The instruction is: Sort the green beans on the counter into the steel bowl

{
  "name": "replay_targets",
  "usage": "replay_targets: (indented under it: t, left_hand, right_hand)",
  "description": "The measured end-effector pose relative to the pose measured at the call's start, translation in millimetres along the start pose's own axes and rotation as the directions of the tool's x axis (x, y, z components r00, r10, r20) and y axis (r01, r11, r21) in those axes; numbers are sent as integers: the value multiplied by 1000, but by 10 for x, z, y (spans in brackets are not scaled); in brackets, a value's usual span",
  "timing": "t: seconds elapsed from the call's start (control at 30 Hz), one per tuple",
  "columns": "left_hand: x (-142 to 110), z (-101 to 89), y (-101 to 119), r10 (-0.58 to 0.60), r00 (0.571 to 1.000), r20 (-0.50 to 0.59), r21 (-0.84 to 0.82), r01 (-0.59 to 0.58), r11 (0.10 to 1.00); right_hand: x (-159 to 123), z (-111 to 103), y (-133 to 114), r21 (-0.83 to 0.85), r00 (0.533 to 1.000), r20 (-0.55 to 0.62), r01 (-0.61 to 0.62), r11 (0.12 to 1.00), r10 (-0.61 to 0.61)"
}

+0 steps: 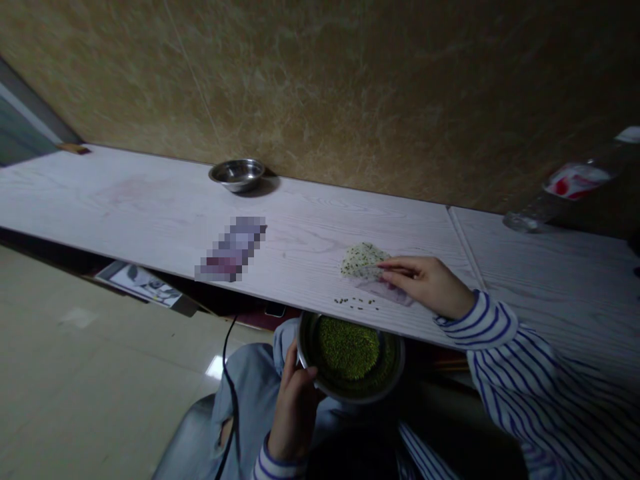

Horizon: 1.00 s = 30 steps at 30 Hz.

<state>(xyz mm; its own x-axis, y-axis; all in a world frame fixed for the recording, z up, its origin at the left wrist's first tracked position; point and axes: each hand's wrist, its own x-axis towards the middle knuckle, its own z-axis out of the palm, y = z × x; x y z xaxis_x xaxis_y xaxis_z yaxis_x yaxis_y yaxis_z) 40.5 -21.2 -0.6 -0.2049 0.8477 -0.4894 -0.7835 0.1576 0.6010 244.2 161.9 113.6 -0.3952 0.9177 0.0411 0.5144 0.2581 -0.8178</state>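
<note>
One small brown object [75, 148] lies at the far left end of a long, whitish wood-grain tabletop [300, 233], which runs along a marbled tan wall [325, 87]. Below that end, over a pale, glossy tiled floor [65, 353], a flat panel with a grey-and-white printed picture [140, 281] juts from under the table. Further right, a blurred-out, purplish flat item [233, 250] lies near the front edge, and a small, shallow, shiny steel bowl [237, 183] stands behind it, close to the wall. A black cable [231, 393] hangs down across light-blue ripped jeans [245, 380].

The left hand [296, 403], in a white cuff with blue stripes, is clamped on the left rim of a larger round metal bowl [395, 357], held over the lap just below the table's edge. Many small green beans [350, 350] cover its bottom. Above it on the tabletop, a few loose dark beans [357, 305] lie scattered before a low whitish heap flecked with green [365, 257]. Sheer, crinkled plastic [387, 291] lies at the heap's near right side; whether it wraps the heap, I cannot tell.

The right hand [433, 283], thumb and fingertips close together, is at the heap's right edge; whether it pinches anything, I cannot tell. Well apart at far right, a clear plastic bottle with a red-and-white label [575, 180] stands near the wall.
</note>
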Motion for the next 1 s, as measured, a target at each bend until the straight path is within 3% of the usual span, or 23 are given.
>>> replay_targets:
  t: [0.17,0.37,0.57,0.73,1.0]
  left_hand:
    - [5,30,-39,-24,1000,4,-2,24,1000]
    - [-23,71,-32,-29,1000,10,22,29,999]
    - [-52,64,-25,-23,1000,3,26,23,999]
    - [-65,38,9,6,1000,-18,40,-5,999]
    - [-66,25,117,19,1000,-20,49,-18,999]
  right_hand:
    - [-373,-20,153,143,958,-229,-140,980,170]
    - [-487,288,155,242,922,-261,-224,944,285]
    - [-441,562,50,308,944,-194,-200,930,267]
    - [-238,480,14,255,974,-159,-119,960,163]
    - [195,441,-131,162,988,131,-97,982,76]
